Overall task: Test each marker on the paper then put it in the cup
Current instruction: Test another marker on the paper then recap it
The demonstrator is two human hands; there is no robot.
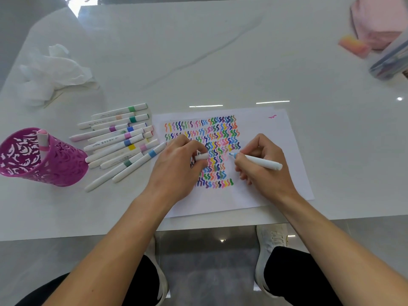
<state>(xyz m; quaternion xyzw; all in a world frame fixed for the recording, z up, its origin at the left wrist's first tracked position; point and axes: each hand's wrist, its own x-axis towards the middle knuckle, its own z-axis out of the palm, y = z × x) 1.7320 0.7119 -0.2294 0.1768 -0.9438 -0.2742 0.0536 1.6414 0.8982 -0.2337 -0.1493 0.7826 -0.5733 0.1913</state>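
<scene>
My right hand grips an uncapped white marker whose light blue tip points left, just above the paper. The sheet is covered with rows of coloured squiggles. My left hand rests on the sheet and pinches the marker's white cap. To the left lies a pile of white markers with coloured bands. Further left stands a purple openwork cup with one pink marker upright inside it.
Crumpled white tissue lies at the back left of the white table. A pink object, a small orange-pink block and a clear case sit at the back right. The table's near edge runs just below the paper.
</scene>
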